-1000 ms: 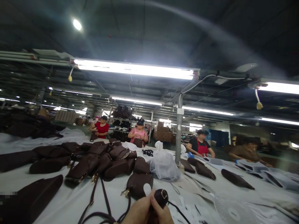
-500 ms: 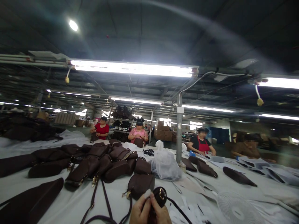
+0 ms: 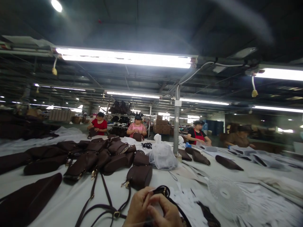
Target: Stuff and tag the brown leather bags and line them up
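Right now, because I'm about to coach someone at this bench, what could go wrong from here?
The loose straps loop close to the left hand, so a wrist might snag one and drag a bag.

Dark brown handbags lie heaped together; their metal clasps could scratch neighbouring surfaces.

The fan stands amid loose white scraps; if running, it might scatter them.

No readable text, label, brand, number or sign on anything in view.
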Available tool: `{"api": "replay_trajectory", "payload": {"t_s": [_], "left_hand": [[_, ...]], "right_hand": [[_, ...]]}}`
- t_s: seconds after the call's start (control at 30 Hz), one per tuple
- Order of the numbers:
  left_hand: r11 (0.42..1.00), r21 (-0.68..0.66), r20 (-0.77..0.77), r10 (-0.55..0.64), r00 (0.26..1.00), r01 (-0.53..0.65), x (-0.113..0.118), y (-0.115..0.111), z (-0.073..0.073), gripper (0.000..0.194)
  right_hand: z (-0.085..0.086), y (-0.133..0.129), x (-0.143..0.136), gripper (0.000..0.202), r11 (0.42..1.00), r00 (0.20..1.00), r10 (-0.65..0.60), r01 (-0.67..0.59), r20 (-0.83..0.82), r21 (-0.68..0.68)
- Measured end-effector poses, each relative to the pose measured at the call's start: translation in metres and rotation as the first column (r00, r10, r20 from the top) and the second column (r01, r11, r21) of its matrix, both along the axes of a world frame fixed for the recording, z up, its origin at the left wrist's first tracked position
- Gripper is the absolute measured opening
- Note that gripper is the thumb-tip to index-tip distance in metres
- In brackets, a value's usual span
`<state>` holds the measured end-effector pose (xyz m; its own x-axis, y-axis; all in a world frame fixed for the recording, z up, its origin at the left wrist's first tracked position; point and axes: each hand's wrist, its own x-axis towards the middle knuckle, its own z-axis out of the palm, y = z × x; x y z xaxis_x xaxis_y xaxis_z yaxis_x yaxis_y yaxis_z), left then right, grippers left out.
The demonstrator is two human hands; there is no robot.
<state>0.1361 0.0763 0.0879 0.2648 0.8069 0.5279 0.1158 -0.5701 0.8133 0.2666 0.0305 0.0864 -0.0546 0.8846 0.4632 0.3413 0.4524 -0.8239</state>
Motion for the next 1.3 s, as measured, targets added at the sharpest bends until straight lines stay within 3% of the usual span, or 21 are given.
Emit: {"api": "replay_trajectory", "payload": {"t_s": [0.07,0.13,0.23,0.33,0.47,0.7,0.93,1.17,1.3], "left_hand": [[1.0,0.001,0.001,-0.013,1.0,0.013,-0.002,0.0,-0.002,0.038],[1.0,0.007,-0.018,0.003,1.0,-0.003,-0.003,-0.003,-0.001,0.041],[1.0,0.024,-0.084,0.019,0.996,-0.017,-0.003,-0.01,0.002,0.045],[0.999,0.034,-0.09,0.034,0.995,-0.031,-0.003,-0.016,0.006,0.043],[0.994,0.078,-0.097,0.086,0.992,-0.078,-0.004,-0.018,0.008,0.041],[0.995,0.069,-0.023,0.073,0.997,-0.071,-0.002,-0.023,0.007,0.031],[0.994,0.063,-0.024,0.094,0.995,-0.092,-0.003,-0.023,0.002,0.032],[0.981,0.162,-0.068,0.121,0.99,-0.109,-0.004,-0.022,-0.003,0.036],[0.97,0.217,-0.097,0.136,0.986,-0.112,-0.005,-0.025,-0.004,0.04]], "right_hand": [[0.009,-0.008,0.002,0.046,0.98,0.972,0.186,-0.194,-0.145,-0.043],[0.015,-0.014,0.006,0.054,0.954,0.936,0.276,-0.295,-0.22,-0.06],[0.022,-0.019,0.012,0.036,0.994,0.973,0.113,-0.113,-0.199,0.012],[0.025,-0.02,0.015,0.038,0.999,0.967,-0.041,0.044,-0.252,0.007],[0.025,-0.021,0.011,0.04,0.983,0.955,-0.031,-0.024,-0.296,-0.182],[0.019,-0.013,0.001,0.025,0.983,0.98,-0.013,-0.024,-0.201,-0.183],[0.015,-0.004,-0.003,0.051,0.971,0.97,0.014,-0.071,-0.242,-0.228],[0.027,-0.005,-0.009,0.055,0.951,0.944,-0.012,-0.091,-0.329,-0.296],[0.025,0.0,-0.009,0.05,0.956,0.934,0.009,-0.113,-0.358,-0.27]]}}
